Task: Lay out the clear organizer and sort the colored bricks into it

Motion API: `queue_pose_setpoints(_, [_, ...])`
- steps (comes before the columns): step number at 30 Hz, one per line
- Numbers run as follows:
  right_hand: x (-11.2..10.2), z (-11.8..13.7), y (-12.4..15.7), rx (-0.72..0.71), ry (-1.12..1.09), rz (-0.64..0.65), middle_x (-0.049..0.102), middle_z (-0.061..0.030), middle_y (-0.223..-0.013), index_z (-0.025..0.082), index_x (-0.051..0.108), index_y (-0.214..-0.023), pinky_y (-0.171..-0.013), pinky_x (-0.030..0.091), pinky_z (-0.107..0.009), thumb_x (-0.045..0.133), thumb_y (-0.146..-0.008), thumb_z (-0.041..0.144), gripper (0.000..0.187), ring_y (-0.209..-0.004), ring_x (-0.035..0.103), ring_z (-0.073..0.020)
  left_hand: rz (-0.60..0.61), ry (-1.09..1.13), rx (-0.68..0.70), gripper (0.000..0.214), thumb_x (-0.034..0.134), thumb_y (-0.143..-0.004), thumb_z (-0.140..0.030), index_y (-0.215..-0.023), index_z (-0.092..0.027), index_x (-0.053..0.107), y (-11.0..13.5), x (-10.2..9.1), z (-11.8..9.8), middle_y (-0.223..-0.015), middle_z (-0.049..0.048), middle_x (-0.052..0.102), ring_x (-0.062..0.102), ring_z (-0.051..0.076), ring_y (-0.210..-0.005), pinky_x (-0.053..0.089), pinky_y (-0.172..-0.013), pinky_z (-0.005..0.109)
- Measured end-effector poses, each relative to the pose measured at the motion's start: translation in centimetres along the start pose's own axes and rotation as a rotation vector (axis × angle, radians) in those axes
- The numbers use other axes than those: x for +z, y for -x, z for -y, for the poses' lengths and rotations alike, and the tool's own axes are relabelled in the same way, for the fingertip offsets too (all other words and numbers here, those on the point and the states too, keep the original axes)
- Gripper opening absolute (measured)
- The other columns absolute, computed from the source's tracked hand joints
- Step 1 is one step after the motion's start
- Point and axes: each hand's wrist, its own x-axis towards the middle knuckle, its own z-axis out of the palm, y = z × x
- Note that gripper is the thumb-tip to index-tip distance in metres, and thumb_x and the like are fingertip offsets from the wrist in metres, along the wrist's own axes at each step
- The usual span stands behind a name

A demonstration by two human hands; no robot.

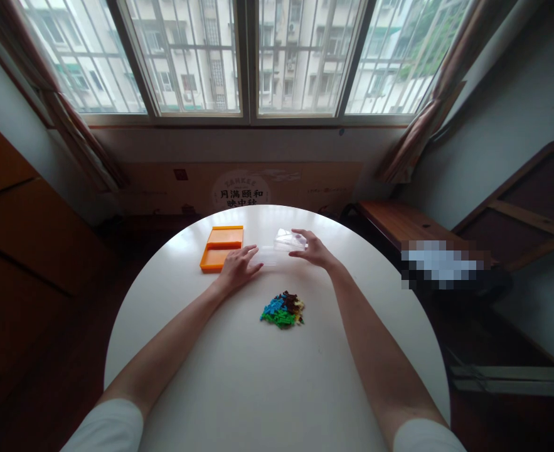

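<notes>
White sleeves [111,427], one pair, foremost. Round worktop [277,389], white, bearing: small pieces [282,311], blue, green and brown, one pile; clear plastic case [286,240], beyond them, right hand [316,252] pinching its right side, left hand [237,270] at its left end, grip impossible to tell; orange tray [224,235], partly hidden by left hand.

The clear box [285,240] I hold mid-frame is shiny plastic; the tray [226,235] left of centre, smooth plastic; my tabletop [267,383], glossy; the right-hand bench [392,221], wood.
</notes>
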Motion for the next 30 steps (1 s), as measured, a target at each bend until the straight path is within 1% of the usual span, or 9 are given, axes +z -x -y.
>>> queue_pose_setpoints(3, [-0.8,-0.2,0.1,0.016,0.006,0.024,0.051,-0.0109,-0.115,0.020,0.051,-0.124,-0.093,0.046,-0.041,0.078,-0.062,0.025,0.068,-0.110,0.055,-0.0264,-0.007,-0.002,-0.022,0.048,0.050,-0.084,-0.048,-0.123,-0.022,0.053,0.0,0.0,0.0,-0.129,0.0059,0.054,0.058,0.026,-0.106,0.044,-0.090,0.041])
queue_pose_setpoints(5, [-0.9,-0.2,0.1,0.013,0.020,0.039,0.051,-0.0102,-0.115,0.021,0.051,-0.124,-0.093,0.046,-0.041,0.078,-0.062,0.025,0.068,-0.110,0.054,-0.0260,-0.017,-0.003,-0.051,0.048,0.051,-0.083,-0.049,-0.122,-0.022,0.055,0.0,0.1,0.1,-0.128,0.0065,0.055,0.057,0.026,-0.105,0.044,-0.090,0.041])
queue_pose_setpoints(9, [-0.2,-0.4,0.1,-0.007,0.072,0.063,0.051,-0.0097,-0.114,0.022,0.051,-0.123,-0.091,0.047,-0.041,0.078,-0.062,0.023,0.067,-0.109,0.054,-0.0254,-0.049,-0.006,-0.100,0.046,0.052,-0.082,-0.050,-0.118,-0.021,0.057,-0.1,0.1,0.1,-0.125,0.0083,0.057,0.055,0.027,-0.107,0.043,-0.091,0.042])
queue_pose_setpoints(13, [0.6,-0.6,0.0,-0.051,0.115,0.070,0.051,-0.0090,-0.113,0.022,0.052,-0.123,-0.093,0.046,-0.040,0.078,-0.061,0.023,0.067,-0.107,0.055,-0.0242,-0.071,-0.012,-0.098,0.046,0.054,-0.082,-0.049,-0.116,-0.019,0.058,-0.1,0.0,0.1,-0.124,0.0089,0.057,0.050,0.028,-0.112,0.040,-0.093,0.043])
queue_pose_setpoints(17, [0.5,-0.8,0.0,-0.096,0.139,0.078,0.054,-0.0086,-0.110,0.021,0.052,-0.123,-0.096,0.044,-0.041,0.077,-0.063,0.026,0.066,-0.105,0.056,-0.0233,-0.093,-0.023,-0.094,0.044,0.056,-0.081,-0.047,-0.115,-0.019,0.059,-0.2,0.0,0.2,-0.123,0.0089,0.058,0.044,0.030,-0.118,0.039,-0.094,0.044])
queue_pose_setpoints(22, [0.7,-0.7,0.0,-0.110,0.205,0.075,0.056,-0.0109,-0.113,0.019,0.057,-0.118,-0.096,0.043,-0.043,0.076,-0.063,0.029,0.058,-0.108,0.054,-0.0251,-0.086,-0.003,-0.094,0.044,0.055,-0.081,-0.047,-0.115,-0.019,0.059,-0.2,0.3,0.4,-0.123,0.0082,0.058,0.050,0.027,-0.110,0.040,-0.093,0.042])
queue_pose_setpoints(25, [0.9,-0.3,-0.2,-0.116,0.201,0.070,0.057,-0.0110,-0.114,0.018,0.059,-0.114,-0.098,0.041,-0.044,0.075,-0.065,0.027,0.052,-0.109,0.054,-0.0258,-0.084,0.002,-0.089,0.044,0.055,-0.081,-0.047,-0.115,-0.018,0.058,-0.2,0.4,0.5,-0.123,0.0077,0.058,0.050,0.026,-0.110,0.041,-0.094,0.041])
queue_pose_setpoints(27, [0.3,-0.2,-0.3,-0.111,0.163,0.057,0.057,-0.0116,-0.116,0.017,0.058,-0.116,-0.098,0.041,-0.043,0.072,-0.066,0.024,0.052,-0.110,0.054,-0.0254,-0.082,0.000,-0.090,0.044,0.055,-0.081,-0.047,-0.115,-0.018,0.058,-0.3,0.4,0.6,-0.124,0.0076,0.057,0.050,0.026,-0.110,0.041,-0.093,0.041])
queue_pose_setpoints(30, [-2.1,-0.8,0.0,-0.062,0.120,-0.031,0.052,-0.0129,-0.124,0.017,0.053,-0.123,-0.097,0.042,-0.042,0.070,-0.067,0.022,0.059,-0.112,0.052,-0.0261,-0.076,-0.003,-0.100,0.043,0.054,-0.082,-0.046,-0.115,-0.019,0.058,-0.3,0.4,0.5,-0.124,0.0078,0.057,0.051,0.026,-0.110,0.042,-0.093,0.041])
